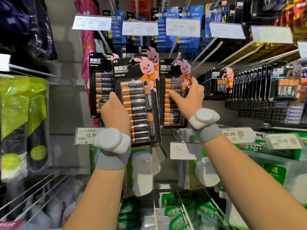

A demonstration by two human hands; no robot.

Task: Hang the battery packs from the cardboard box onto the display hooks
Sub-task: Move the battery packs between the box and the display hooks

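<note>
Before the display hooks (178,56), my left hand (114,112) holds one battery pack (137,103) upright, its fingers (113,95) curled round the left edge. To the right, my right hand (187,97) grips a second pack (172,113), whose top hole is at a hook.

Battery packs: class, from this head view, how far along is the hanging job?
Done: a far-left pack hangs, and rows of packs hang at right. In hand: the right hand holds a narrow pack at the tip of a hook; the left hand grips a larger pack, seemingly not hooked. Left: hang that one; the cardboard box is out of view, so the remainder is unknown.
</note>
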